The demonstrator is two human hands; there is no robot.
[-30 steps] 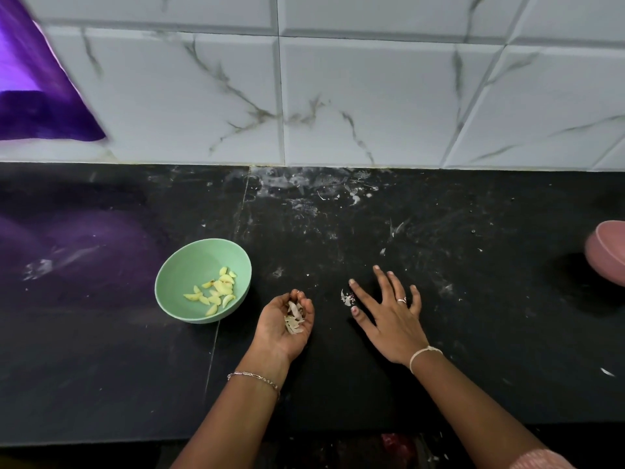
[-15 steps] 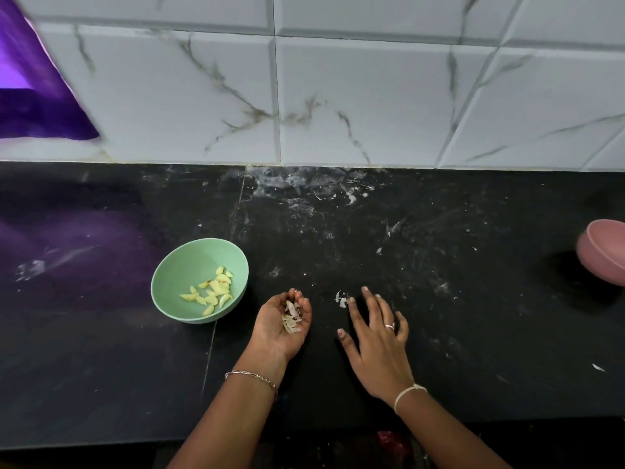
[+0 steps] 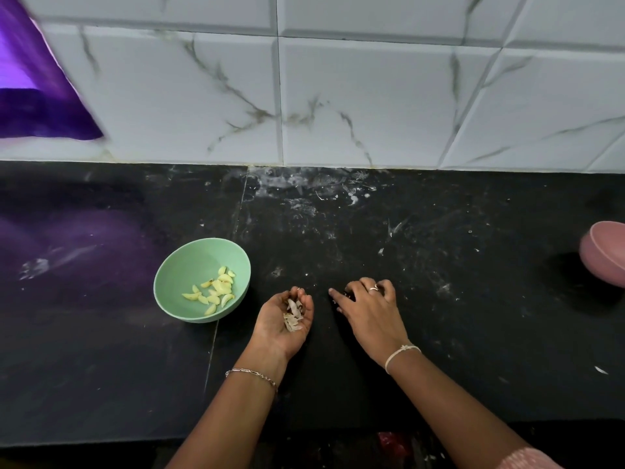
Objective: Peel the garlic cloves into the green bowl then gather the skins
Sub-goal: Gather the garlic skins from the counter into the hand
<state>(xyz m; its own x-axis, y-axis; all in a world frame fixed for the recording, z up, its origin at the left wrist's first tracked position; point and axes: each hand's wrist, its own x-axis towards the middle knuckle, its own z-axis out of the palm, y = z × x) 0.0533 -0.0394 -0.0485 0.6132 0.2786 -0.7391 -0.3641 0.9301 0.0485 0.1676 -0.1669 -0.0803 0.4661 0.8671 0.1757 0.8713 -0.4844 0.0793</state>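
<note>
The green bowl (image 3: 169, 275) stands on the black counter at the left, holding several peeled yellow garlic cloves (image 3: 216, 292). Just right of it my left hand (image 3: 274, 333) lies palm up and cupped around a small heap of pale garlic skins (image 3: 293, 316). My right hand (image 3: 372, 309) rests palm down on the counter beside it. Its index finger points left and its other fingers are curled over the spot where a little clump of skins lay. That clump is hidden under the fingers.
A pink bowl (image 3: 605, 258) sits at the right edge of the counter. One loose skin scrap (image 3: 600, 369) lies near the front right. A purple cloth (image 3: 33, 96) hangs at the upper left against the white tiled wall (image 3: 372, 103). White smears mark the counter's back.
My right hand slid left and toward me, then curled its spread fingers over the small clump of skins. My left hand stayed cupped with its skins.
</note>
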